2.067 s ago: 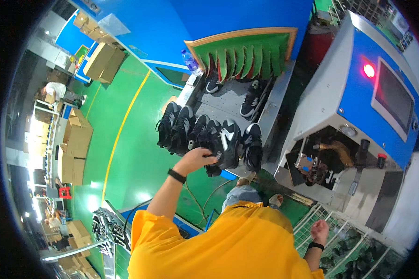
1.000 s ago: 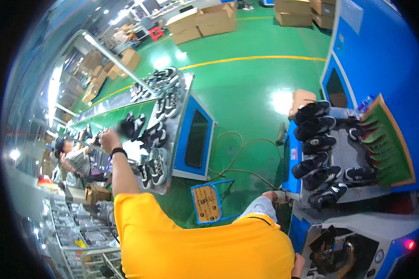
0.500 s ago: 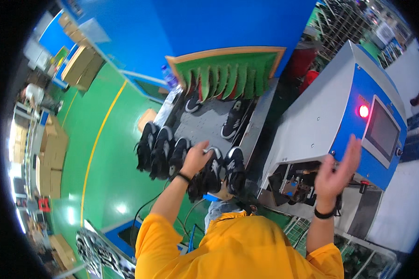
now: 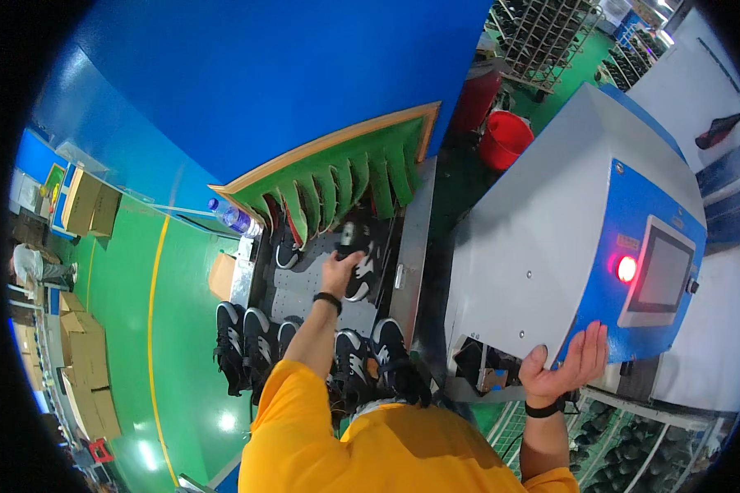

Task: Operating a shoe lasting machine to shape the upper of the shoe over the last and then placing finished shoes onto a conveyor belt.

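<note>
My left hand reaches over the grey conveyor and is closed on a black shoe with white trim. That shoe's toe points toward me; its upper end is blurred. My right hand is open, with fingers stretched out together and thumb apart, by the lower edge of the machine's blue front panel. Whether it touches the panel I cannot tell. A second dark shoe sits farther along the conveyor, partly under green strips. Several black-and-white shoes stand in a row at the near end, some hidden by my arm.
A red lamp glows beside the screen on the grey machine. A blue housing rises behind the strips, with a plastic bottle at its left corner. The red bucket stands behind; a wire rack is at lower right.
My left hand has gone from the near row to the shoe farther up the conveyor and closed on it. My right hand has lowered along the machine's panel. The view has shifted.
</note>
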A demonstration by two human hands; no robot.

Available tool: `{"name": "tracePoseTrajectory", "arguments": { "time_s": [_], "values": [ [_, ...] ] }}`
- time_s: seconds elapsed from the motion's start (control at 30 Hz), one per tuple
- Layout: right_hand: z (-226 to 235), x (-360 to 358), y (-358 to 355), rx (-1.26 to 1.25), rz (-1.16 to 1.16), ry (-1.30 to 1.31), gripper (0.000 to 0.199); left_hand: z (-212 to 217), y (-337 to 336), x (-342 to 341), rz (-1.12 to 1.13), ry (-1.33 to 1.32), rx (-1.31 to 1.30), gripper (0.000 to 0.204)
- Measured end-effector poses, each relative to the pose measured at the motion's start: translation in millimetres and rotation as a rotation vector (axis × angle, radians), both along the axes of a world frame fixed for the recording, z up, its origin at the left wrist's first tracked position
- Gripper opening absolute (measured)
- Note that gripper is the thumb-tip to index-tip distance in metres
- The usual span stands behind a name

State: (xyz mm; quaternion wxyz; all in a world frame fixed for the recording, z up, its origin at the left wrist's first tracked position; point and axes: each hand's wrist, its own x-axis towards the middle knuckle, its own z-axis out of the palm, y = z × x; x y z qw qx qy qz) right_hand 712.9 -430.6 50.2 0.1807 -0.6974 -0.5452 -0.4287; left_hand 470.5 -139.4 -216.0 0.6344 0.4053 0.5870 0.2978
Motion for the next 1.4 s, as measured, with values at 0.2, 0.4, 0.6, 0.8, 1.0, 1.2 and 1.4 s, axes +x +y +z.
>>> {"name": "tracePoseTrajectory", "arguments": {
  "time_s": [0.2,0.4,0.6,0.8,1.0,1.2,1.4],
  "values": [
    [9,-25,-9,0.006,0.158,0.34,0.069,97,-84,-54,-0.111,-0.651,-0.012,0.038],
    [-32,-103,-51,-0.05,0.833,2.142,0.112,197,-251,-22,-0.433,-0.721,-0.193,0.058],
    [-11,-61,-89,-0.117,0.643,1.689,0.107,202,-317,31,-0.473,0.297,0.434,0.04],
    [-67,-4,-176,-0.099,0.716,2.124,0.09,195,-382,43,-0.816,0.087,0.753,0.025],
    [-77,2,-267,0.51,0.469,2.861,0.058,218,-394,70,-0.954,-0.145,0.247,0.022],
    [-63,45,-242,0.058,0.197,1.827,0.079,193,-397,73,-0.993,0.089,0.344,0.031],
    [-64,61,-183,-0.308,-0.1,1.446,0.082,164,-385,55,-1.044,0.271,0.333,0.033]
  ]
}}
